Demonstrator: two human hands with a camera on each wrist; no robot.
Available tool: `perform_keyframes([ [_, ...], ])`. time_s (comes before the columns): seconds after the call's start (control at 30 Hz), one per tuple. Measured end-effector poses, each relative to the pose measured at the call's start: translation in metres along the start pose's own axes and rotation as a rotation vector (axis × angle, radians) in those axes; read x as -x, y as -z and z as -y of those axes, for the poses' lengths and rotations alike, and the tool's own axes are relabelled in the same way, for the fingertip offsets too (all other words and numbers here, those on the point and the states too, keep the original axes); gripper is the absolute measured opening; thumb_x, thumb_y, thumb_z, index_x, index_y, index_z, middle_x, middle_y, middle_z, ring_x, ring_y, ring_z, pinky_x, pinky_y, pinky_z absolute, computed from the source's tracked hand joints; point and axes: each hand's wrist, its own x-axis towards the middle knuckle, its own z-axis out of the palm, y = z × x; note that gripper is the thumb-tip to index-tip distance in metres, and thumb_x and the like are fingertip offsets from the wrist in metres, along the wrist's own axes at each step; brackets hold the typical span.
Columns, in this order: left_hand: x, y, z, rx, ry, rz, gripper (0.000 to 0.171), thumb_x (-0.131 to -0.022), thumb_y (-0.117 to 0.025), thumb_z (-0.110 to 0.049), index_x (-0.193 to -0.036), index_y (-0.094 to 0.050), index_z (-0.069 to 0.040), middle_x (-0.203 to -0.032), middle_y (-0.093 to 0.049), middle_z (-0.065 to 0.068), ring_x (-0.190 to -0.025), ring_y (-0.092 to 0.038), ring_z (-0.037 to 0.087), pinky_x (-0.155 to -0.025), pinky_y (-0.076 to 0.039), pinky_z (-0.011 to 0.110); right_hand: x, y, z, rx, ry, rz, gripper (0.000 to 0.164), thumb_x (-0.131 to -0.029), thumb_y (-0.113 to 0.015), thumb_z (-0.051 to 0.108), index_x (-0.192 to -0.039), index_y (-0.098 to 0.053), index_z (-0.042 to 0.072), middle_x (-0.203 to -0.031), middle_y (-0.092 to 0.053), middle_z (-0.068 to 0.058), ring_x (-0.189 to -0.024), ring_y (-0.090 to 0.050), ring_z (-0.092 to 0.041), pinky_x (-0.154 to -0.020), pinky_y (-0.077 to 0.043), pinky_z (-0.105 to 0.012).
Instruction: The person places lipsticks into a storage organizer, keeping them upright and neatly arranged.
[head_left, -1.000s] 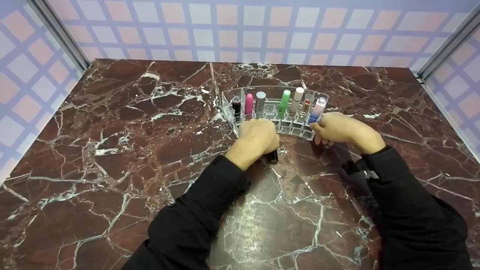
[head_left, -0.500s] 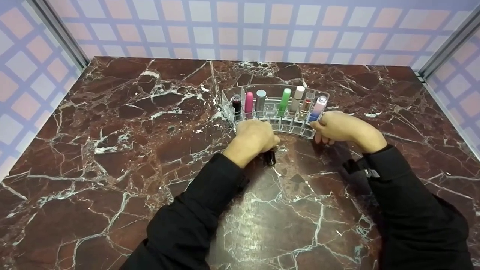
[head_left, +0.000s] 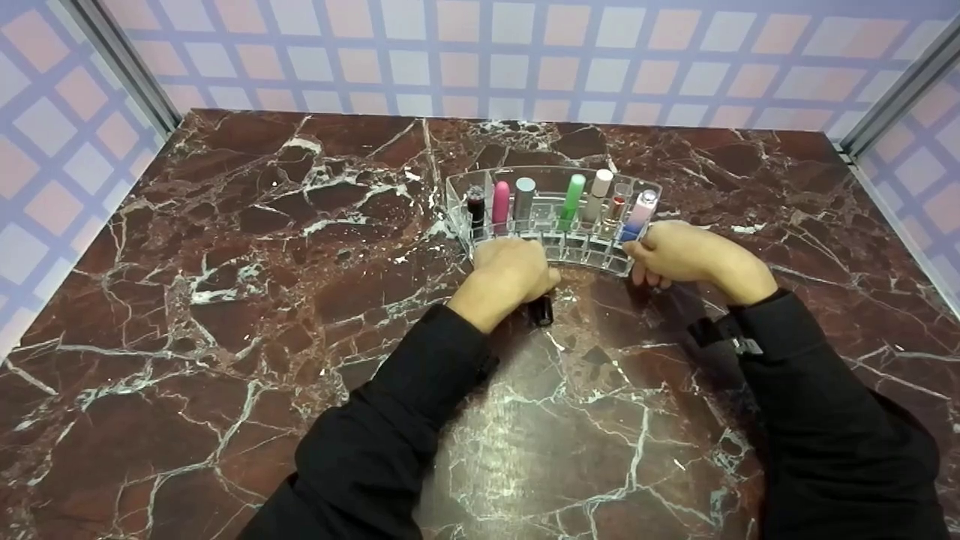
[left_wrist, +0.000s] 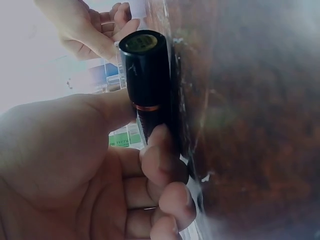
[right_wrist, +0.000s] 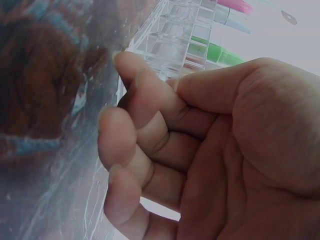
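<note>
A clear, curved lipstick organizer (head_left: 574, 250) stands on the marble-patterned table, with several tubes upright in its back compartments. At its front left, my left hand (head_left: 510, 274) pinches a black lipstick (left_wrist: 146, 70) between thumb and fingers. The lipstick lies low along the tabletop, its labelled end toward me and a copper ring round its middle; its far end is hidden by the hand. My right hand (head_left: 679, 253) grips the organizer's right front corner, thumb (right_wrist: 212, 90) and index finger at the edge and the other fingers curled near the table.
In the organizer stand a pink tube (head_left: 501, 202), a grey tube (head_left: 524, 201), a green tube (head_left: 572, 202), a white-capped tube (head_left: 598, 195) and a pink-and-blue tube (head_left: 641, 214). Behind the table (head_left: 225, 300) rises a checked wall (head_left: 517, 60).
The exposed end of the black lipstick has shifted slightly and turned in my left hand. My right hand keeps its place at the organizer's corner.
</note>
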Motion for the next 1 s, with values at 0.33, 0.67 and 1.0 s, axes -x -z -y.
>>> perform_keyframes([
  [0.33,0.0001,-0.0001,-0.0008,-0.018,0.009,-0.011,0.040,-0.102,-0.048,-0.053,-0.087,-0.060,-0.018,-0.087,-0.061,-0.001,-0.064,-0.048,0.012,-0.056,-0.038,0.025,-0.0008,0.0007,-0.0001,0.012,0.018,0.001,0.048,-0.111,-0.041,0.023,-0.084,-0.074,0.001,-0.072,-0.069,-0.005,-0.061,-0.065,-0.017,-0.063,-0.056,-0.032],
  [0.67,-0.0022,0.0001,-0.0013,-0.036,0.012,0.003,0.043,-0.101,-0.047,-0.056,-0.091,-0.063,-0.017,-0.094,-0.064,0.001,-0.068,-0.051,0.014,-0.058,-0.038,0.026,0.0002,0.0001,-0.0001,0.010,0.019,-0.008,0.049,-0.111,-0.040,0.024,-0.084,-0.075,0.002,-0.070,-0.068,-0.004,-0.058,-0.063,-0.016,-0.062,-0.054,-0.031],
  [1.0,-0.0010,-0.0004,-0.0008,-0.027,0.007,-0.006,0.045,-0.101,-0.047,-0.056,-0.091,-0.064,-0.016,-0.093,-0.064,0.001,-0.067,-0.050,0.014,-0.058,-0.038,0.026,0.0002,-0.0003,-0.0004,-0.003,0.015,-0.006,0.048,-0.111,-0.041,0.024,-0.085,-0.074,0.002,-0.071,-0.068,-0.005,-0.059,-0.063,-0.016,-0.061,-0.054,-0.031],
])
